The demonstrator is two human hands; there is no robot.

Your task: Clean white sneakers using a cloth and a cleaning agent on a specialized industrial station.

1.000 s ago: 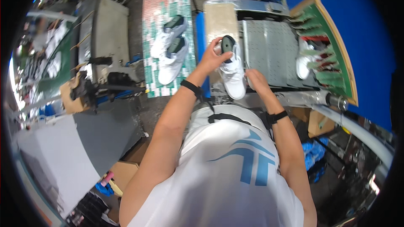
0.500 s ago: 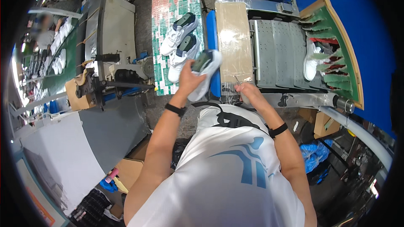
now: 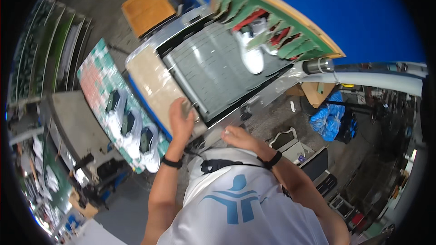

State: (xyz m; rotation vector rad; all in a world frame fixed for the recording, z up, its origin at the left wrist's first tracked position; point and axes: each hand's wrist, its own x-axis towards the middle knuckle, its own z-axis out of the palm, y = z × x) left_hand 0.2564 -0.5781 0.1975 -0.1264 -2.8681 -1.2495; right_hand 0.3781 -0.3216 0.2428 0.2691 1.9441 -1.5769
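Observation:
Over the tan wrapped board (image 3: 147, 70) at the conveyor's near end is my left hand (image 3: 180, 120), thumb and fingers apart, with no shoe in it. My right hand (image 3: 240, 137) is closed beside the conveyor's metal side rail, in front of my waist; what its fingers hold is too small and blurred to make out. To the left, three white shoes with dark green insides lie in a row on the green, white and red patterned board: a far shoe (image 3: 116, 104), a middle shoe (image 3: 131, 126) and a near shoe (image 3: 149, 147).
The grey slatted conveyor (image 3: 206, 59) runs up to a wooden-framed green flap curtain (image 3: 290, 41). White shoes (image 3: 251, 54) lie at the flaps. An orange slatted stand (image 3: 147, 10) is beyond. Blue plastic bags (image 3: 327, 122) and a cardboard box (image 3: 316, 94) are on the right.
My left hand has let go of the near shoe, now on the patterned board, and moved right over the tan board. My view has turned right. The right hand's thin metal tool no longer shows.

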